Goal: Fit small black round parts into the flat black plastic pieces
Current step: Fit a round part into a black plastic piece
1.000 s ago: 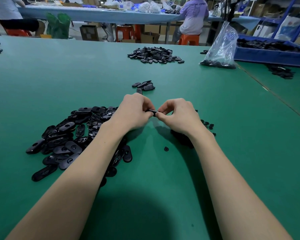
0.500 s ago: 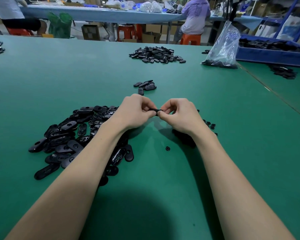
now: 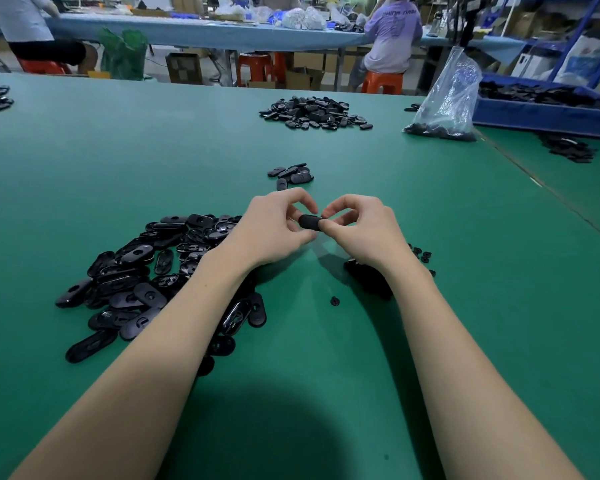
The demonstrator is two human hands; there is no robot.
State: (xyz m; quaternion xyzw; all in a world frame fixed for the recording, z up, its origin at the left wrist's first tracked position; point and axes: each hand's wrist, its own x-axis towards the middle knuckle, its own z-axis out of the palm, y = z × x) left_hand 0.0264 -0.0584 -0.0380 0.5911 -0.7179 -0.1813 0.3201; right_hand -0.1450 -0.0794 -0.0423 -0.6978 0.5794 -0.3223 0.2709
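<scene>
A: Where containers are concerned, what is held?
B: Black parts are held in the clear plastic bag [image 3: 445, 98] and the blue tray [image 3: 541, 114].
A: How is the flat black piece [image 3: 309, 222] presented?
B: It is pinched above the green table [image 3: 465, 258], at its ends, between the curled fingers of the left hand [image 3: 274, 230] and right hand [image 3: 361, 230]. A rounded, matte end is shown; the long axis is set roughly left to right. Loose flat pieces [image 3: 136, 271] are piled left; small round parts [image 3: 421, 254] are scattered right.

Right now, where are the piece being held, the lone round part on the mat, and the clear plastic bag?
held flat piece [image 3: 309, 221]: head view, its exposed top face between both hands.
lone round part [image 3: 334, 301]: head view, its centre.
clear plastic bag [image 3: 447, 95]: head view, mid-wall.
</scene>
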